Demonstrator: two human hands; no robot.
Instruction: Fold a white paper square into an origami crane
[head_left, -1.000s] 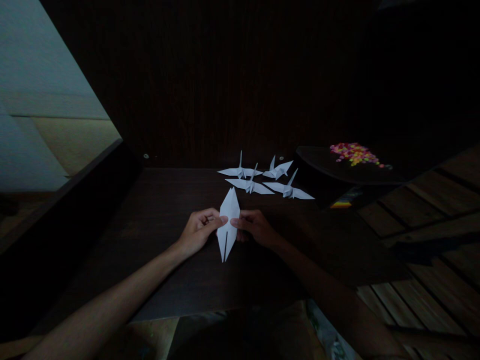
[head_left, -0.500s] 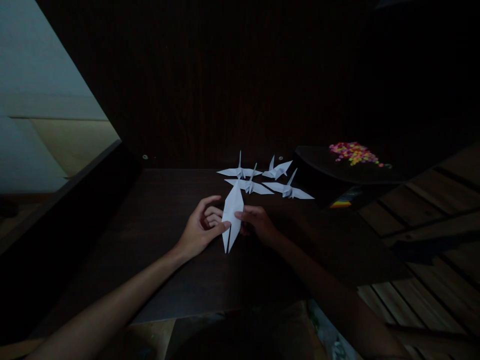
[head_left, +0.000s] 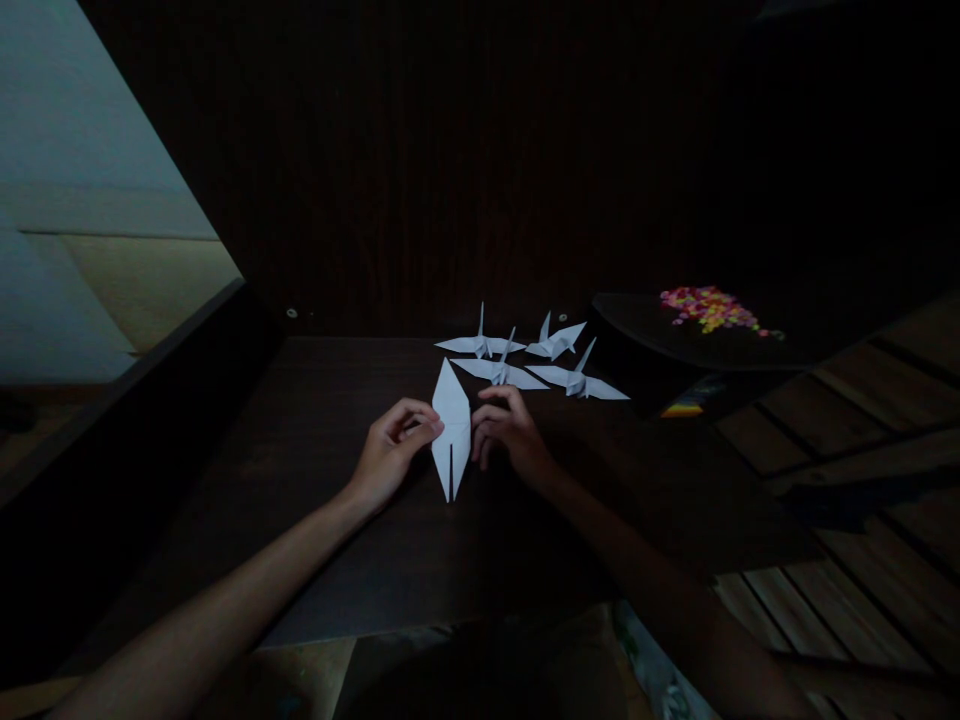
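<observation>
A white folded paper [head_left: 452,415], diamond-shaped with a slit from its middle down to the lower points, is held upright just above the dark table. My left hand [head_left: 394,440] pinches its left edge, thumb in front and fingers behind. Beside the right edge is my right hand [head_left: 514,435], its fingers curled loosely and apart; I see nothing in them. Behind the paper lie several white paper cranes [head_left: 576,383] with spread wings; the closest one [head_left: 499,372] is near the paper's upper right edge.
Small pink, yellow and orange pieces [head_left: 712,308] lie heaped on a dark curved shelf [head_left: 637,325] at the right. A dark panel [head_left: 420,180] rises behind the table [head_left: 337,560]. A low side board [head_left: 127,440] borders the left, and wooden slats [head_left: 855,610] show at the lower right.
My right hand has let go of the folded paper, its fingers now apart from the edge. The paper has shifted slightly left and turned straighter in my left hand.
</observation>
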